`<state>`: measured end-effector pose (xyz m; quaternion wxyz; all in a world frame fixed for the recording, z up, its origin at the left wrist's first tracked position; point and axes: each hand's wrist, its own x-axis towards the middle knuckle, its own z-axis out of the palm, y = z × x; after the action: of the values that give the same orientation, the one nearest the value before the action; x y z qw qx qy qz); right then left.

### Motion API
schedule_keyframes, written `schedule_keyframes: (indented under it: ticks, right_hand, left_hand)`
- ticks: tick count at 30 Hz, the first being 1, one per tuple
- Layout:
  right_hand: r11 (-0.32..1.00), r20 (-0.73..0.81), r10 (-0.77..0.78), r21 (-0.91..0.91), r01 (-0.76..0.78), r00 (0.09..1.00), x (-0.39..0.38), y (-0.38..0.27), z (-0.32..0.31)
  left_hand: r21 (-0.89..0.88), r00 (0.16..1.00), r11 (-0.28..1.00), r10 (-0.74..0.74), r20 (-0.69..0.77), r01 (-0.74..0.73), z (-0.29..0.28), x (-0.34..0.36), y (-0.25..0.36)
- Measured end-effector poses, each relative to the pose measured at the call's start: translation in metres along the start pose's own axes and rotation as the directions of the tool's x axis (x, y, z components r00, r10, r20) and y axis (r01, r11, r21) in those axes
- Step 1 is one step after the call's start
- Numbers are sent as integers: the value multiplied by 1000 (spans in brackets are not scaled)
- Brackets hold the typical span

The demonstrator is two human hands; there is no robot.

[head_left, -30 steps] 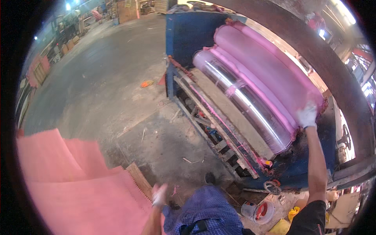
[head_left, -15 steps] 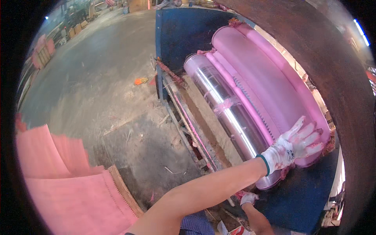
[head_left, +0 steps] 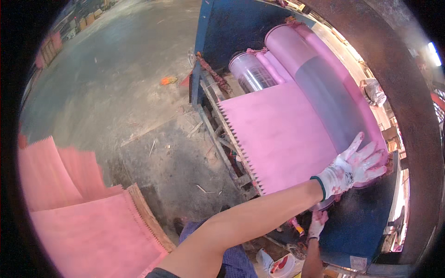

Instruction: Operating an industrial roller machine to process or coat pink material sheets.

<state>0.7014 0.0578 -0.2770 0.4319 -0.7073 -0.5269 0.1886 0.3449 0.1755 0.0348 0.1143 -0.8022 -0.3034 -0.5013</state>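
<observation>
My left hand point(head_left: 360, 164), in a stained white glove, is open, fingers spread against the right end of the large pink roller point(head_left: 285, 46). A pink sheet point(head_left: 273, 134) with a toothed edge spreads over the smaller shiny cylinder point(head_left: 250, 69) and meets the large roller, which carries a dark grey band. My right hand point(head_left: 317, 223), also gloved, is lower, by the near end of the smaller cylinder, fingers bent; what they grip is unclear. A blue metal frame point(head_left: 361, 227) surrounds the rollers.
Stacked pink sheets point(head_left: 92, 231) lie on wood at lower left. A rusty beam point(head_left: 408, 116) curves along the right. A white bucket point(head_left: 285, 271) sits at the bottom. An orange object point(head_left: 168, 80) and scraps lie on the concrete floor point(head_left: 102, 92).
My left hand has risen from beside the stacked sheets to the roller; my right hand has dropped from there. A pink sheet now covers much of the shiny cylinder.
</observation>
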Motion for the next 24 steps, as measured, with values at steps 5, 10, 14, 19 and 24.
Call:
schedule_keyframes:
  ticks: [5,10,14,19,24]
  right_hand:
    - [805,414,415,248,-539,810,15,-61,-6]
    - [612,775,308,283,-738,552,49,-31,30]
    - [491,819,415,163,-855,395,42,-48,96]
    - [437,911,-177,412,-800,373,68,27,154]
    - [394,946,11,293,-871,323,-3,50,187]
  left_hand:
    - [-45,930,934,-346,128,354,21,-102,-5]
    - [291,387,612,-731,562,735,20,-353,26]
    - [464,168,449,-832,528,764,-58,-443,78]
    - [524,-409,-36,-671,618,851,-102,-470,96]
    - [297,-187,-16,-810,556,955,-104,-486,132]
